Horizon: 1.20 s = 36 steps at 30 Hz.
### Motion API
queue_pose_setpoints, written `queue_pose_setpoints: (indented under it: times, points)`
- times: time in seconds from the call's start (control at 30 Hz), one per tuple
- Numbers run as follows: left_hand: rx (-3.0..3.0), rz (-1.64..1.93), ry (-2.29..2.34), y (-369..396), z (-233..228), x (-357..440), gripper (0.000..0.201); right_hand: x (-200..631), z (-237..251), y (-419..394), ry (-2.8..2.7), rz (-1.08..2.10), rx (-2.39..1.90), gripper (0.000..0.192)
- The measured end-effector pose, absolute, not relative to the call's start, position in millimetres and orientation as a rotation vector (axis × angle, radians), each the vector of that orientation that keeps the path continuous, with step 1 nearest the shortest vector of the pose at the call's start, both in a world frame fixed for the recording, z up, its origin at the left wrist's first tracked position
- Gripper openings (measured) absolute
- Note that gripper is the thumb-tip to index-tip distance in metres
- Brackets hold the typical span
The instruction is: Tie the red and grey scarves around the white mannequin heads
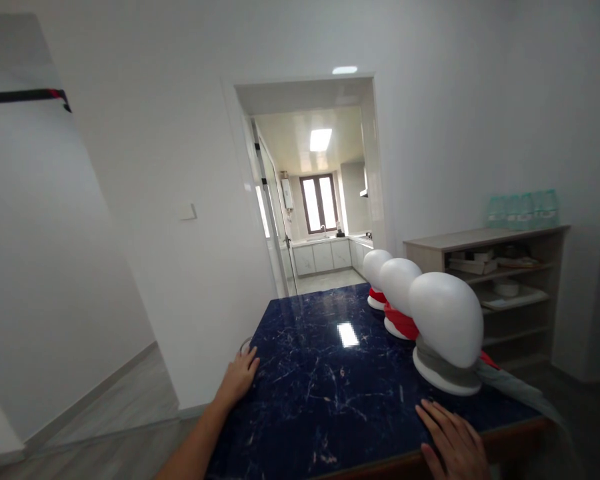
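One camera only, worn on the person's head, looking forward and slightly down along a dark blue desk [325, 373] from its near end. It sits close: the left hand [239, 377] and right hand [455, 443] lie flat on the desk at the bottom edge of the view. It faces a white wall with an open doorway [310, 193], through which a kitchen shows far off. The wide lens bends the walls, and the shelf [485, 267] stands to the right

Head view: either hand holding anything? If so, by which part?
Nothing is held. The left hand lies flat on the left edge of the dark blue marble table; the right hand rests open on its near edge, just short of the grey-scarfed mannequin head.
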<state>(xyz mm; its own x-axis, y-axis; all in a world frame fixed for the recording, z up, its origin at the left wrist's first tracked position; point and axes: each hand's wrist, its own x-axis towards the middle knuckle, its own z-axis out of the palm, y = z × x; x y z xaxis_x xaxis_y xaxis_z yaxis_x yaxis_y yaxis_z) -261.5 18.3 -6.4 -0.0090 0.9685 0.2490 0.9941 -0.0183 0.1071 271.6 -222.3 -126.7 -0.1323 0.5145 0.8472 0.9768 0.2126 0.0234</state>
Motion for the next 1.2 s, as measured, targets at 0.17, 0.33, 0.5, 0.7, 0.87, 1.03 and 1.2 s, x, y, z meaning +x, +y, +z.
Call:
queue_pose_setpoints:
  times: [0.17,0.33,0.5,0.7,0.87,1.03,1.2]
  points:
    - [-1.404,-0.550,-2.593,23,-5,-260,0.077,277,-123,-226,-1.805,-0.809,-1.389,0.057]
    - [-1.613,-0.636,-2.296,20,16,-207,0.078,258,-89,-217,-1.783,-0.579,-1.530,0.028]
    - [-2.293,-0.629,-2.024,-7,21,-80,0.070,212,-13,-155,-1.983,-0.154,-1.617,0.028]
    - [-2.962,-0.628,-1.438,-48,-7,-5,0.068,179,1,-67,-2.270,0.085,-1.491,0.050]
    - [-2.999,-0.609,-1.412,-57,-8,-9,0.072,181,-21,-55,-2.295,0.251,-1.468,0.059]
    - [-3.080,-0.645,-1.401,-60,-1,-8,0.073,184,-23,-57,-2.315,0.277,-1.449,0.059]
    - [-3.082,-0.701,-1.402,-65,0,-8,0.070,184,-25,-55,-2.320,0.268,-1.428,0.054]
